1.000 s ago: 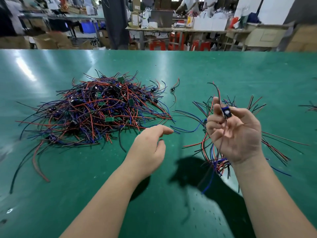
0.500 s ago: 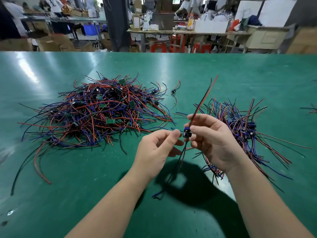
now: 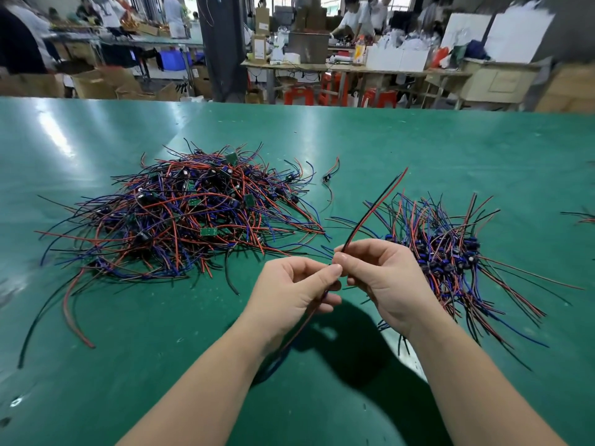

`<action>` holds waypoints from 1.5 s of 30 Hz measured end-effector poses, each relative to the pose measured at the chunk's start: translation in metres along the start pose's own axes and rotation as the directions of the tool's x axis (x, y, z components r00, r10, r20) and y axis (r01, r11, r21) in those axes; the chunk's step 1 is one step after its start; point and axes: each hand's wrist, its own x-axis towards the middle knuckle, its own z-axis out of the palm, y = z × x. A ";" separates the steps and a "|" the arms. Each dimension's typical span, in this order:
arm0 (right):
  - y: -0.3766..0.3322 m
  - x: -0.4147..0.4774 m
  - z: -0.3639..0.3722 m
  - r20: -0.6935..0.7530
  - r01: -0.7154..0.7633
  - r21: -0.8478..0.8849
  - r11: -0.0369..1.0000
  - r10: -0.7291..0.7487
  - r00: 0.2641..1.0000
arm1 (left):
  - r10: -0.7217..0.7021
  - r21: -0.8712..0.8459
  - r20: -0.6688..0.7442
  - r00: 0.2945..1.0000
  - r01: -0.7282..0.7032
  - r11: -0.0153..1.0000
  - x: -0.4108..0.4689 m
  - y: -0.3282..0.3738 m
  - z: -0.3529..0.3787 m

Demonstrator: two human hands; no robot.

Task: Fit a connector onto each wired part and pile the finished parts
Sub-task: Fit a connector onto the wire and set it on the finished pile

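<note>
My left hand (image 3: 294,289) and my right hand (image 3: 386,281) meet fingertip to fingertip above the green table (image 3: 418,149). Between them they pinch one wired part (image 3: 373,210). Its red and black wires stick up and away from my right hand, and more wires hang down under my left hand. The small body of the part is hidden by my fingers. A big tangle of red, black and blue wired parts (image 3: 180,217) with small green boards lies to the left. A smaller pile of wired parts (image 3: 450,252) lies to the right, behind my right hand.
One loose wired piece (image 3: 330,175) lies between the two piles. More wires (image 3: 582,217) show at the right edge. A long red and black wire pair (image 3: 69,310) trails out of the big tangle at the left. Beyond the table's far edge are workbenches, red stools, boxes and people.
My right hand swung in from the right pile with the wired part. My left hand rose from the table to meet it, and both now pinch the part together.
</note>
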 end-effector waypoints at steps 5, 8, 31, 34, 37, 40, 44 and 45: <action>-0.013 0.005 -0.014 -0.184 -0.031 0.204 0.978 0.069 0.981 | -0.055 0.055 0.138 0.989 0.048 0.997 -0.003 0.004 -0.002; -0.022 0.010 -0.035 -0.357 -0.027 0.269 0.963 0.126 0.926 | -0.139 0.099 0.264 0.954 0.117 0.988 -0.007 0.002 0.000; -0.014 0.014 -0.043 -0.183 -0.305 0.142 0.942 0.328 0.927 | -0.055 -0.284 0.394 0.917 0.178 0.942 -0.001 0.008 -0.009; -0.005 0.008 -0.027 -0.032 -0.272 -0.035 0.962 0.270 0.962 | -0.015 -0.423 0.312 0.950 0.154 0.893 0.003 0.010 -0.011; 0.001 0.000 -0.004 0.111 -0.155 0.095 0.983 0.144 0.983 | -0.063 -0.400 0.169 0.984 0.127 0.908 0.006 0.008 -0.010; 0.002 -0.001 0.014 0.077 -0.113 0.286 0.952 0.094 0.993 | -0.100 -0.235 0.045 0.994 0.108 0.966 0.006 0.002 -0.007; 0.000 0.000 0.014 0.007 -0.132 0.363 0.922 0.139 0.990 | 0.077 -0.101 0.042 0.996 -0.072 0.992 0.005 -0.004 -0.004; -0.002 0.001 0.012 0.010 -0.142 0.386 0.911 0.149 0.989 | 0.134 -0.113 0.089 0.987 -0.124 0.986 0.004 -0.004 -0.005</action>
